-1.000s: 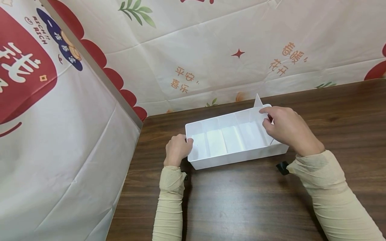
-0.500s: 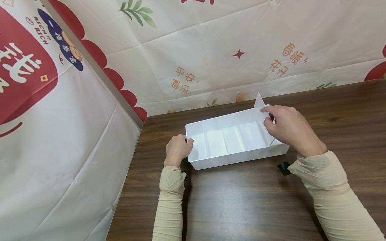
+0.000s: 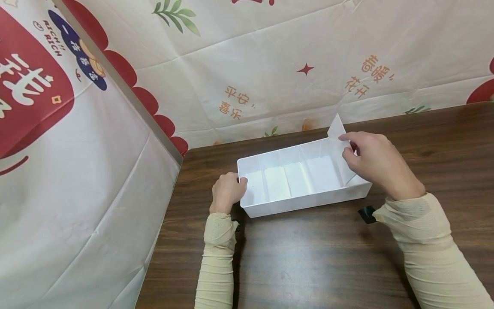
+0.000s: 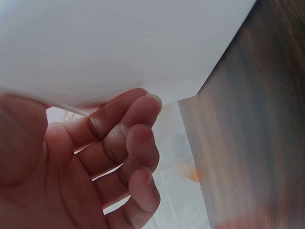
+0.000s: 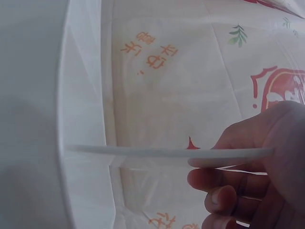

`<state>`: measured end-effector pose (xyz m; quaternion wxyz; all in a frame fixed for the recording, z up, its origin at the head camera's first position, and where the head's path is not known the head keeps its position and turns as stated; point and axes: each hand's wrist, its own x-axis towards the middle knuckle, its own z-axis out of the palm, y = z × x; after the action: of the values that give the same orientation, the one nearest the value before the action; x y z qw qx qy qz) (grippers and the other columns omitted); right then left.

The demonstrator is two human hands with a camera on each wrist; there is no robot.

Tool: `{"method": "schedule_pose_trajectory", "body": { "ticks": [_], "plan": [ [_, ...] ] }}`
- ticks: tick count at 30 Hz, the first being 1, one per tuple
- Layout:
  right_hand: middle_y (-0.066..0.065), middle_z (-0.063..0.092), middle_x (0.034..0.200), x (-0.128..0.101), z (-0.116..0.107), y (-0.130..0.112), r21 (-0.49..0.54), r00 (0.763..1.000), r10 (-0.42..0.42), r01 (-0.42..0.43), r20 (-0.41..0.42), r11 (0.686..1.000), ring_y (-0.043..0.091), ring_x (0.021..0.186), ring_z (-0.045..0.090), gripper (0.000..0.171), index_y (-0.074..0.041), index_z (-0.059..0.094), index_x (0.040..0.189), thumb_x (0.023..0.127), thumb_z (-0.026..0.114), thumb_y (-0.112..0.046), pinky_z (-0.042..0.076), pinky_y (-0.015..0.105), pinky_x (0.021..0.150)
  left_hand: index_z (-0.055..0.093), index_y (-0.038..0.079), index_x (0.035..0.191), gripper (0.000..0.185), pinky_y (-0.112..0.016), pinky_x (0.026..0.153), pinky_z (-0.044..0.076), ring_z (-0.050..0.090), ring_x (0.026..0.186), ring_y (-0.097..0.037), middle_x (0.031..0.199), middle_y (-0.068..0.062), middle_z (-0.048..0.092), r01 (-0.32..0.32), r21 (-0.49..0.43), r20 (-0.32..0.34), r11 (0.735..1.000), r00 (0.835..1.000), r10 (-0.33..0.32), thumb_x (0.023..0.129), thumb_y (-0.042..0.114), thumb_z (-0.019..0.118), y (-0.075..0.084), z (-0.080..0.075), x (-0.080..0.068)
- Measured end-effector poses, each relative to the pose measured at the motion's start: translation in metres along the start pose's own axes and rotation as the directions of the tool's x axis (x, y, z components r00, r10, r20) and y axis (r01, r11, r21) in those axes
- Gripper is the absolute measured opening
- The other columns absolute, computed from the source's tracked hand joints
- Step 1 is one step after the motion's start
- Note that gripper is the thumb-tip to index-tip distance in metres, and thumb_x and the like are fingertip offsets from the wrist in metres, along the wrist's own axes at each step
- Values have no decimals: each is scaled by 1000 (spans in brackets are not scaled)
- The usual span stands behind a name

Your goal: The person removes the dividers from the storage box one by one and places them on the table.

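A white rectangular storage box [image 3: 305, 202] with ridges across its floor lies on the wooden table, its left end nearer me. My left hand [image 3: 227, 192] grips the box's left end, with the thumb over the rim; in the left wrist view its fingers [image 4: 143, 148] curl against the outer wall. Between thumb and fingers, my right hand [image 3: 376, 159] pinches a thin white divider [image 3: 336, 128]. The divider stands tilted at the box's right end, its far corner above the back rim. Edge-on in the right wrist view, that divider [image 5: 143, 151] meets the box wall [image 5: 28, 105].
The brown table [image 3: 301, 262] extends to the front and right. Behind it hangs a white printed cloth [image 3: 278, 86], and another cloth-covered panel [image 3: 108, 193] borders the left side. A small black piece [image 3: 366, 214] shows at my right wrist.
My right hand has shifted slightly right and up, and the divider has risen with it, so more of it shows above the rim. The left hand and the box stay put.
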<state>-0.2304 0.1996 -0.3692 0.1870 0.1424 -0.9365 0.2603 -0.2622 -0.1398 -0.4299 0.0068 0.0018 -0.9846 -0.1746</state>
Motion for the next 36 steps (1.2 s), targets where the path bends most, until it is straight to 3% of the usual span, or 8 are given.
{"method": "schedule_pose_trajectory", "body": {
  "ticks": [11,20,31,36],
  "plan": [
    [4,54,67,0,-5,9,29,996,-4,7,-93,1000,21,66,48,28,5,70,107,85,54,-1,34,25,58,45,13,56,42,-32,48,34,43,52,-17,55,-1,42,1,0,6,1000,1000,-1,96,27,51,1,0,0],
    [11,60,75,-1,-10,11,74,997,58,-54,-53,996,24,72,50,30,6,67,114,89,54,-4,35,21,56,47,13,58,41,-33,50,36,47,55,-19,57,-2,46,16,5,8,1000,1000,-16,96,28,51,1,1,0],
    [16,61,79,-3,-17,17,91,993,100,-94,-69,991,27,73,50,31,6,66,117,90,54,-4,33,16,56,51,12,59,41,-32,49,36,47,55,-19,58,-3,48,13,2,12,1000,1000,-13,97,28,51,1,1,1],
    [15,61,76,-4,-22,27,93,987,104,-93,-122,991,14,68,46,30,5,68,114,89,55,-4,29,13,56,52,12,60,40,-33,51,37,50,58,-19,60,-3,50,19,7,9,1000,1000,-19,96,29,51,1,1,1]
  ]
}}
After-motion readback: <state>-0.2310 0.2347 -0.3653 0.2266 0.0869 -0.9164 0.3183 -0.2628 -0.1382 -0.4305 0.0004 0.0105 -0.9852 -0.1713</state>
